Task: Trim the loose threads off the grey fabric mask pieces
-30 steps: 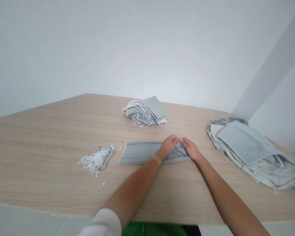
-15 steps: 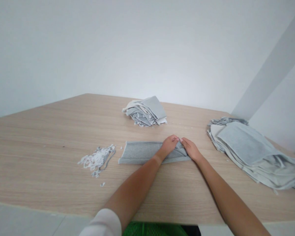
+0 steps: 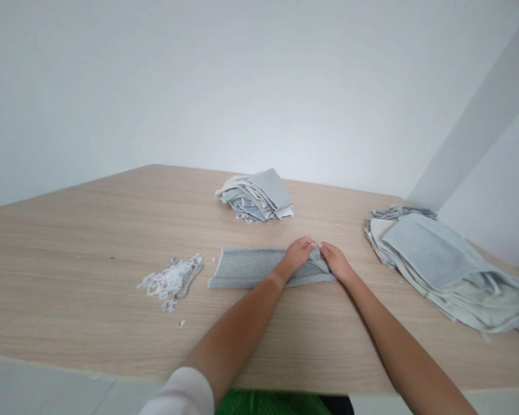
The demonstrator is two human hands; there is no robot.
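A long grey piece of fabric (image 3: 248,268) lies flat on the wooden table, its left end stretched out and its right end bunched up. My left hand (image 3: 299,253) pinches the far edge of that fabric near its right end. Close beside it, my right hand (image 3: 335,260) is closed on the same edge, the fingertips of both hands almost meeting. The fabric between the fingertips is slightly raised. What exactly sits in the pinch is too small to make out.
Left of the fabric lies a small heap of white and grey thread scraps (image 3: 172,281). Toward the back stands a pile of folded grey and cream fabric pieces (image 3: 259,195). A larger stack of grey fabric pieces (image 3: 436,253) spreads over the right side. A wall (image 3: 259,86) rises behind the table (image 3: 90,230).
Both hands keep their place on the fabric edge; the right fingertips have shifted very slightly to the right. The piles and scraps look unchanged.
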